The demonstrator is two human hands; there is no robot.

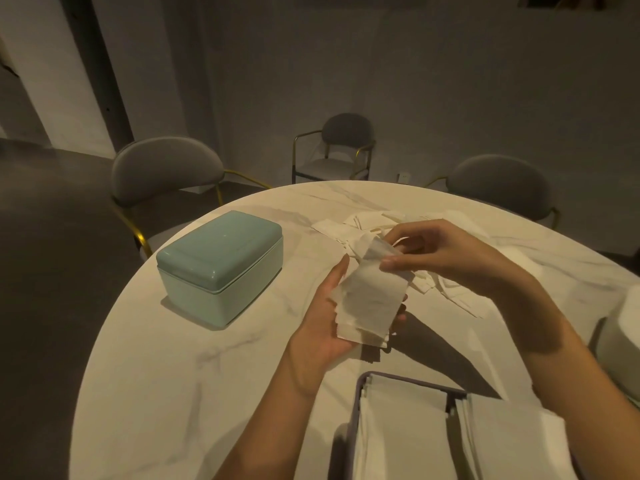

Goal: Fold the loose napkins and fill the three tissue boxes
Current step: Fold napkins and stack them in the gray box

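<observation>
A round white marble-patterned desk stands in a dim room under warm yellowish light. Three grey chairs with rounded backs and gold-coloured frames sit beyond it: left, middle by the grey wall, right. The floor is dark.

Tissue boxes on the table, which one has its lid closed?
The teal tissue box at the table's left side; its lid sits shut. The grey-rimmed box nearest the person is open, with folded napkins showing inside.
</observation>
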